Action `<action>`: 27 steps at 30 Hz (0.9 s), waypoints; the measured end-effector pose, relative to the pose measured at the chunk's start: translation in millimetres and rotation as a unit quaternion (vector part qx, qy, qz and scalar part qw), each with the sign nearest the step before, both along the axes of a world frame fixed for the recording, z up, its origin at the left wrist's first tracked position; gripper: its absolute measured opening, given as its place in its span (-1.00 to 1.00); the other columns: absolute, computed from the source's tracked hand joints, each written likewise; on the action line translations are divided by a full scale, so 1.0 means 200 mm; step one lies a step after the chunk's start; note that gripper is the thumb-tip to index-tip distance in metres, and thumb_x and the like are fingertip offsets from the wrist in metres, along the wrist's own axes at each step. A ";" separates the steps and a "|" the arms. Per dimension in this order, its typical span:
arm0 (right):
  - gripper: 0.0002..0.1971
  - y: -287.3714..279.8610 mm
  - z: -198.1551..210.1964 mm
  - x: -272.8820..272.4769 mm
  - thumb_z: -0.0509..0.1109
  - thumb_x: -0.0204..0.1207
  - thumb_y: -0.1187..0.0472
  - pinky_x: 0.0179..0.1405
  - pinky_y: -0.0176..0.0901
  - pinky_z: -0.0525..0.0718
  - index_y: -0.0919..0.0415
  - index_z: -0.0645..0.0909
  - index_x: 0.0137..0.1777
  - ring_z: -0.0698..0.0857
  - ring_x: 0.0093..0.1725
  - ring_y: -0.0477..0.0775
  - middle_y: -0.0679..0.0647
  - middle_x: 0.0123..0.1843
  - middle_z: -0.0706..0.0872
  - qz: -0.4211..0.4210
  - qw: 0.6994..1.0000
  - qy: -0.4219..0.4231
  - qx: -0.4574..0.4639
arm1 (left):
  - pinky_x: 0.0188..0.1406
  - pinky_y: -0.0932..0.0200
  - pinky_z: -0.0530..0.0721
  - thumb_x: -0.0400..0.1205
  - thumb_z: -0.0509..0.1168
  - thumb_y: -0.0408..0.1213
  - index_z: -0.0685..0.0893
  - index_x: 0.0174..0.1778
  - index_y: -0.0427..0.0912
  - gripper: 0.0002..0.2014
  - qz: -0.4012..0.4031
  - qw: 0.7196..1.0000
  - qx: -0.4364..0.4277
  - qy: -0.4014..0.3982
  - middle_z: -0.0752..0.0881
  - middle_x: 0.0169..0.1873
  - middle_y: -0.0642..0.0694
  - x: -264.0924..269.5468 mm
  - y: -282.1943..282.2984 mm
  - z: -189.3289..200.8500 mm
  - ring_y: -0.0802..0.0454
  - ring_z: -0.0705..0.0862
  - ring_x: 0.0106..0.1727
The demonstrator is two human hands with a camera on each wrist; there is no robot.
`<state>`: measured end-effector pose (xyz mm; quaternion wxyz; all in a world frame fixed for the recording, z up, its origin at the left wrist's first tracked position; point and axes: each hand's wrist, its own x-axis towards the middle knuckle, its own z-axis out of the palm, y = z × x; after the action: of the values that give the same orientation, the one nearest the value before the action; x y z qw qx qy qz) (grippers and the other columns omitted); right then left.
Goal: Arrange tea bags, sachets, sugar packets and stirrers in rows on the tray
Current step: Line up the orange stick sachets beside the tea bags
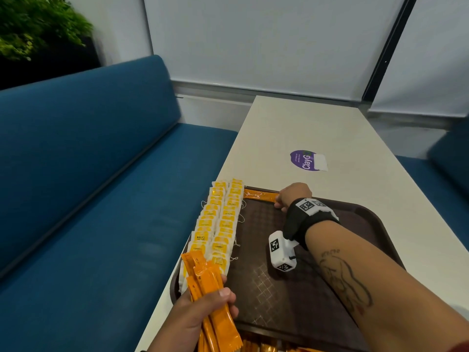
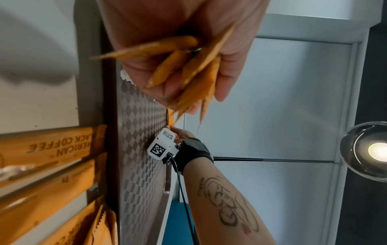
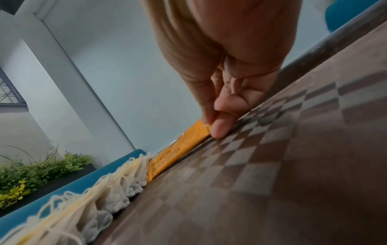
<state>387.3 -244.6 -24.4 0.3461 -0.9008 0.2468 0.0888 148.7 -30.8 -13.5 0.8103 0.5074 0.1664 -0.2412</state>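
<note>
A dark brown tray (image 1: 317, 295) lies on the white table. Two overlapping rows of yellow-tagged tea bags (image 1: 218, 227) run along its left side. One orange coffee sachet (image 1: 260, 195) lies against the tray's far rim. My right hand (image 1: 284, 201) pinches that sachet's (image 3: 180, 149) right end between thumb and fingertips (image 3: 220, 129). My left hand (image 1: 210, 308) grips a bundle of orange sachets (image 1: 205, 278) at the tray's near left corner; in the left wrist view the bundle (image 2: 194, 71) sticks out of the curled left hand (image 2: 182, 54).
More orange sachets (image 2: 48, 149) lie on the table beside the tray's near edge. A purple sticker (image 1: 305, 160) is on the table (image 1: 317, 128) beyond the tray. A blue bench (image 1: 88, 174) runs along the left, with green plants (image 1: 33, 24) behind it.
</note>
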 end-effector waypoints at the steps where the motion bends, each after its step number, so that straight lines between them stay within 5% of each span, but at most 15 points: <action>1: -0.65 0.00 -0.02 0.02 0.32 0.56 -0.07 0.28 -0.20 0.61 0.12 0.70 0.19 0.70 0.22 0.00 -0.02 0.20 0.73 0.035 0.999 0.001 -0.033 | -0.50 0.06 0.67 0.16 0.39 -0.38 0.62 -0.02 -0.25 -0.57 0.000 1.000 -0.001 -0.001 0.76 -0.47 -0.25 0.01 0.00 -0.01 -0.15 0.74 -0.51; 4: -0.70 0.01 0.02 -0.01 0.33 0.55 -0.05 0.17 -0.23 0.65 0.11 0.74 0.09 0.73 0.14 -0.02 -0.05 0.14 0.75 0.085 0.991 0.032 -0.097 | -0.53 0.06 0.68 0.27 0.39 -0.43 0.62 -0.03 -0.25 -0.66 0.005 1.000 0.019 0.007 0.76 -0.48 -0.25 0.00 0.01 -0.02 -0.14 0.74 -0.52; 7: -0.74 0.03 0.07 -0.05 0.32 0.56 -0.02 -0.33 -0.28 0.50 0.15 0.67 -0.21 0.68 -0.06 0.00 -0.04 -0.13 0.69 0.121 0.978 0.061 -0.157 | -0.51 0.06 0.68 0.45 0.34 -0.49 0.62 -0.03 -0.25 -0.80 0.005 0.999 0.032 0.011 0.76 -0.48 -0.25 0.00 0.02 -0.02 -0.14 0.74 -0.51; 11: -0.78 0.02 0.08 -0.07 0.29 0.60 0.02 -0.07 -0.26 0.47 0.16 0.64 -0.08 0.57 -0.09 0.01 -0.01 -0.25 0.58 0.108 0.975 0.052 -0.185 | -0.40 0.02 0.64 0.25 0.39 -0.42 0.62 -0.01 -0.25 -0.63 0.000 1.000 0.021 0.002 0.76 -0.46 -0.26 0.00 0.01 -0.02 -0.16 0.74 -0.48; 13: -0.73 0.01 0.07 -0.07 0.27 0.61 0.02 0.04 -0.22 0.49 0.17 0.67 0.10 0.61 0.01 0.04 0.02 -0.10 0.65 0.118 0.976 0.035 -0.179 | -0.39 0.01 0.64 0.19 0.38 -0.39 0.62 -0.01 -0.26 -0.59 -0.008 1.000 0.015 -0.002 0.76 -0.45 -0.27 -0.01 0.00 -0.02 -0.17 0.74 -0.47; 16: -0.70 -0.02 0.04 -0.08 0.33 0.59 0.08 0.12 -0.22 0.62 0.25 0.66 0.19 0.69 0.09 0.06 0.09 0.13 0.70 0.087 0.990 0.020 -0.112 | -0.41 0.02 0.65 0.19 0.38 -0.40 0.61 -0.01 -0.26 -0.59 -0.013 1.000 0.001 -0.002 0.76 -0.45 -0.26 -0.01 0.00 -0.02 -0.16 0.75 -0.48; 19: -0.80 -0.03 0.06 -0.12 0.36 0.54 0.34 -0.30 -0.19 0.69 0.36 0.66 0.13 0.66 -0.28 0.04 0.14 -0.12 0.68 0.006 0.995 -0.064 0.082 | -0.43 0.01 0.67 0.16 0.39 -0.38 0.62 0.00 -0.25 -0.56 -0.015 1.000 -0.009 -0.004 0.76 -0.44 -0.26 0.00 -0.01 -0.02 -0.17 0.76 -0.46; 21: -0.95 -0.02 0.14 -0.21 0.44 0.48 0.40 -0.28 -0.10 0.70 0.28 0.63 -0.16 0.66 -0.30 0.09 0.18 -0.20 0.67 -0.009 0.988 -0.097 0.119 | -0.49 0.03 0.70 0.19 0.38 -0.36 0.63 0.00 -0.24 -0.57 -0.015 1.000 -0.021 -0.015 0.78 -0.40 -0.26 -0.01 0.00 -0.01 -0.17 0.77 -0.44; 24: -0.82 0.05 0.29 -0.40 0.50 0.41 0.43 -0.53 -0.21 0.53 0.23 0.55 -0.19 0.62 -0.39 0.00 0.15 -0.27 0.66 0.066 0.973 -0.083 0.205 | -0.35 -0.02 0.72 0.27 0.38 -0.32 0.65 0.05 -0.22 -0.61 -0.011 0.998 -0.050 -0.037 0.81 -0.30 -0.25 -0.02 -0.01 0.04 -0.19 0.80 -0.33; 27: -0.84 0.11 0.40 -0.63 0.52 0.42 0.38 -0.57 -0.27 0.47 0.24 0.60 -0.08 0.61 -0.43 -0.07 0.06 -0.31 0.67 0.199 0.954 -0.038 0.221 | -0.33 -0.01 0.74 0.32 0.37 -0.33 0.66 0.08 -0.22 -0.61 0.003 0.996 -0.077 -0.044 0.81 -0.23 -0.26 -0.06 -0.03 0.08 -0.20 0.80 -0.28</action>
<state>261.3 -221.8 55.7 0.5209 -0.8354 0.0235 0.1737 137.1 -36.3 2.5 0.8542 0.4529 0.1132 -0.2289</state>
